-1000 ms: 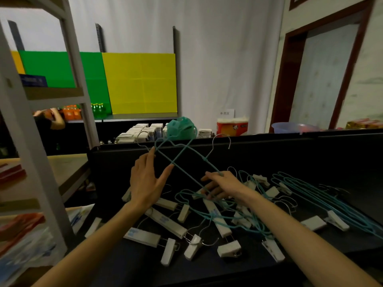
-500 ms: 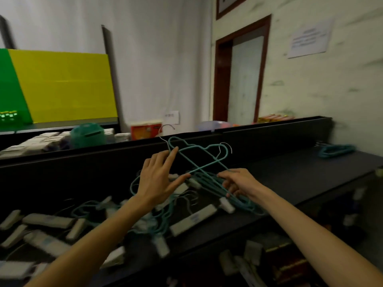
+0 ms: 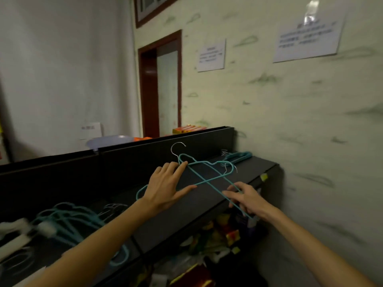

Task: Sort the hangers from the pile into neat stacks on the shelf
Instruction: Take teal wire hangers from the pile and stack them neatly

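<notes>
Progress: the sorting is looking only partly done. A small stack of teal hangers (image 3: 238, 157) is already lying at the far right end of the black shelf (image 3: 207, 206), against the wall. A tangled pile (image 3: 68, 218) of teal hangers and white clip hangers is still sitting at the left end, blurred, so most of the work is judged to be remaining.

In hand: two teal wire hangers (image 3: 209, 179) are being held above the shelf, crossing each other like an X, between pile and stack.

Left hand (image 3: 165, 187): it is lying spread against the crossed hangers, fingers straight and thumb out, fingertips touching the wire near one neck; it is steadying, not clasping.

Right hand (image 3: 246, 198): its grip is pinching the lower end of the long wire, fingers curled round it.

Look of the hangers: thin teal-coated wire with bare silver hooks (image 3: 176, 149), one hook rising above the left fingers, another showing to the right. The wires are slender and seem likely to snag on each other.

Remaining step, as a judgement: the pair is needing to be uncrossed and aligned before joining the stack at the right end.
</notes>
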Available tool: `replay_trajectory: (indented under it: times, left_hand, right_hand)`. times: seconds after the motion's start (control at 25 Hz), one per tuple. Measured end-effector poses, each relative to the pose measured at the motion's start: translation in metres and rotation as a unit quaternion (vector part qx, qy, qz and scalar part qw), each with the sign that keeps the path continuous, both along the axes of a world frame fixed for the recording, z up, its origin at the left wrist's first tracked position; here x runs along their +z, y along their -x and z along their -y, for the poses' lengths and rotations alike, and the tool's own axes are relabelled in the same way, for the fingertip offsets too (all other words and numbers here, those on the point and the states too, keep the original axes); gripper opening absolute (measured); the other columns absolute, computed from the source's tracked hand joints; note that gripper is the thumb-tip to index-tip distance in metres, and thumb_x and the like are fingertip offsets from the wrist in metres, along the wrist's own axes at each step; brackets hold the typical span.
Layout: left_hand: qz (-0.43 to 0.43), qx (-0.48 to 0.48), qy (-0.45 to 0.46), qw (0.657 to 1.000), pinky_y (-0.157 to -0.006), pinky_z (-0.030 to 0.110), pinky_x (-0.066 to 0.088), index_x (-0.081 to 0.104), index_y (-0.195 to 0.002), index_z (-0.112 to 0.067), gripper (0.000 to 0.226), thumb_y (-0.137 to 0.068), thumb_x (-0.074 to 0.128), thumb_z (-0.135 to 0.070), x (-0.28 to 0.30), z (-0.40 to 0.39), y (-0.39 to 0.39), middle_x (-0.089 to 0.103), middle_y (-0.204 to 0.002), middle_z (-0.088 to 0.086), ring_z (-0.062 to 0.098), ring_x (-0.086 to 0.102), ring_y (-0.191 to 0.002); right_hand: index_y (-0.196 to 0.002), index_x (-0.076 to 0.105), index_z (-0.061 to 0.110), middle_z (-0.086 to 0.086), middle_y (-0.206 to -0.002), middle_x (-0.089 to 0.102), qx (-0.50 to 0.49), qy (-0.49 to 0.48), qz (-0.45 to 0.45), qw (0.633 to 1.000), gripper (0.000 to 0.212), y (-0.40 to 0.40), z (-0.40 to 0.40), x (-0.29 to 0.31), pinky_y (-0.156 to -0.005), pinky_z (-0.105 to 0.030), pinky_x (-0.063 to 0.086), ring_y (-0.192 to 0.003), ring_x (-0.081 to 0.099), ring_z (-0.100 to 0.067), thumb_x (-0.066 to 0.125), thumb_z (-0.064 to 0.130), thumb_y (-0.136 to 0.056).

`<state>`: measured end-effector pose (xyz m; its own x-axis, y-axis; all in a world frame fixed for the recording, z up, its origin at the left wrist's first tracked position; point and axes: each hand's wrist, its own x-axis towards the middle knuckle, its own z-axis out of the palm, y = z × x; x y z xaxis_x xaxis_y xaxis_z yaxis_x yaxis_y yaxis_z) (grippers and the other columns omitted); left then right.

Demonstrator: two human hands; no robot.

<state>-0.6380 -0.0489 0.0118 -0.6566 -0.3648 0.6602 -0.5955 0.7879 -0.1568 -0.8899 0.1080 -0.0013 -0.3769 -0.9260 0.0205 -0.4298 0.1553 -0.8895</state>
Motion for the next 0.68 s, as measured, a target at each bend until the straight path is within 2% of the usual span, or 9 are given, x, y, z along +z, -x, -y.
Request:
replay_trajectory:
  times: [0.12, 0.24, 0.36, 0.44, 0.48, 0.56, 0.68]
  left_hand:
    - [0.013, -0.024, -0.004, 1.0, -0.079, 0.033, 0.05, 0.049, -0.144, -0.014, 0.083, -0.095, 0.029, -0.078, -0.006, 0.022, 0.081, 0.06, -0.118, 0.004, 0.02, 0.057, -0.098]
    - [0.019, -0.028, -0.019, 0.999, -0.079, 0.034, 0.05, 0.05, -0.143, -0.013, 0.086, -0.094, 0.023, -0.079, -0.015, 0.058, 0.159, 0.059, -0.113, 0.003, 0.02, 0.057, -0.096]
    - [0.01, -0.034, -0.045, 0.998, -0.076, 0.032, 0.048, 0.051, -0.141, -0.014, 0.086, -0.094, 0.022, -0.079, -0.024, 0.103, 0.234, 0.059, -0.109, 0.002, 0.019, 0.056, -0.092]
    - [-0.012, -0.017, -0.072, 0.997, -0.075, 0.033, 0.048, 0.05, -0.141, -0.016, 0.084, -0.093, 0.023, -0.08, -0.024, 0.129, 0.271, 0.059, -0.11, 0.002, 0.02, 0.056, -0.094]
    - [-0.021, -0.011, -0.08, 0.997, -0.075, 0.034, 0.048, 0.05, -0.141, -0.017, 0.083, -0.093, 0.026, -0.08, -0.022, 0.142, 0.289, 0.059, -0.11, 0.002, 0.02, 0.056, -0.094]
    - [-0.037, 0.006, -0.102, 0.994, -0.075, 0.034, 0.048, 0.05, -0.139, -0.019, 0.08, -0.092, 0.029, -0.081, -0.014, 0.167, 0.322, 0.058, -0.11, 0.001, 0.019, 0.055, -0.094]
    - [-0.053, 0.039, -0.129, 0.99, -0.076, 0.034, 0.048, 0.05, -0.14, -0.02, 0.085, -0.089, 0.026, -0.084, -0.006, 0.193, 0.353, 0.059, -0.115, 0.001, 0.018, 0.056, -0.099]
  right_hand:
    - [-0.118, 0.056, 0.025, -0.013, -0.08, 0.072, -0.027, 0.033, -0.037, 0.998, 0.056, 0.064, 0.004, -0.014, -0.05, -0.028, 0.042, -0.047, 0.055, -0.01, 0.074, 0.06, -0.078]
    - [-0.119, 0.053, 0.033, -0.004, -0.073, 0.072, -0.058, 0.034, -0.113, 0.991, 0.062, 0.124, 0.025, -0.028, -0.058, -0.024, 0.047, -0.061, 0.067, -0.011, 0.082, 0.058, -0.071]
    - [-0.125, 0.052, 0.024, -0.005, -0.066, 0.07, -0.085, 0.053, -0.152, 0.983, 0.066, 0.192, 0.064, -0.03, -0.054, -0.023, 0.048, -0.058, 0.066, -0.015, 0.087, 0.04, -0.072]
    - [-0.135, 0.044, 0.022, -0.002, -0.068, 0.069, -0.084, 0.04, -0.203, 0.975, 0.079, 0.233, 0.096, -0.016, -0.053, -0.018, 0.046, -0.058, 0.063, -0.006, 0.087, 0.043, -0.071]
    - [-0.141, 0.039, 0.022, 0.002, -0.074, 0.069, -0.079, 0.03, -0.235, 0.968, 0.089, 0.253, 0.111, -0.009, -0.058, -0.017, 0.046, -0.065, 0.063, -0.003, 0.086, 0.049, -0.07]
    - [-0.146, 0.032, 0.024, 0.01, -0.096, 0.067, -0.068, 0.021, -0.3, 0.951, 0.102, 0.29, 0.142, 0.004, -0.073, -0.024, 0.048, -0.088, 0.063, -0.006, 0.082, 0.064, -0.067]
    - [-0.146, 0.035, 0.024, 0.006, -0.123, 0.059, -0.047, 0.002, -0.41, 0.911, 0.095, 0.331, 0.184, 0.01, -0.085, -0.033, 0.05, -0.109, 0.059, -0.017, 0.07, 0.073, -0.072]
